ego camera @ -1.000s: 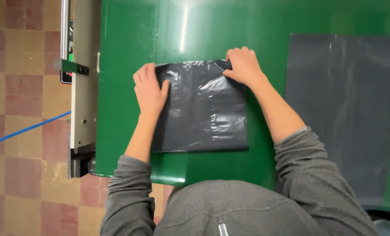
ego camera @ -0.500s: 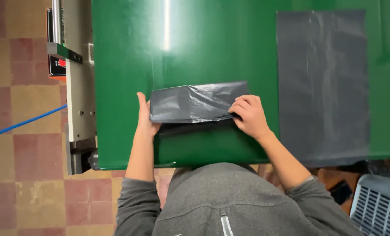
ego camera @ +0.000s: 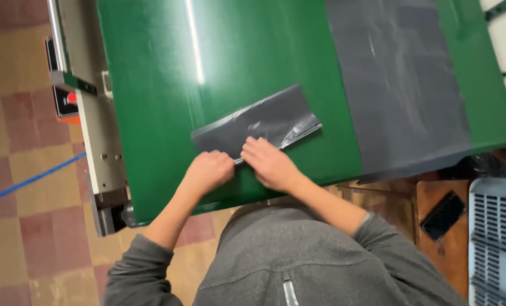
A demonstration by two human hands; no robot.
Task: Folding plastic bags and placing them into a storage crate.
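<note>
- A folded dark grey plastic bag (ego camera: 258, 123) lies as a narrow, slanted strip on the green bench (ego camera: 168, 68), near its front edge.
- The left hand (ego camera: 209, 171) is curled loosely, its knuckles resting on the bench at the near edge of the bag; whether it pinches the plastic, I cannot tell.
- The right hand (ego camera: 271, 163) lies just beside the left, fingers bent and pressing down on the bag's near edge.
- The two hands are close together, almost touching.
- A large flat grey sheet (ego camera: 400, 85) lies on the bench, well apart to the right.
- A metal rail (ego camera: 97, 141) with a red button runs along the bench's left side.
- A blue line (ego camera: 26, 181) crosses the tiled floor (ego camera: 15, 238).
- A grey crate (ego camera: 499, 238) stands at the lower right, with a dark phone (ego camera: 443, 215) just beside it.
</note>
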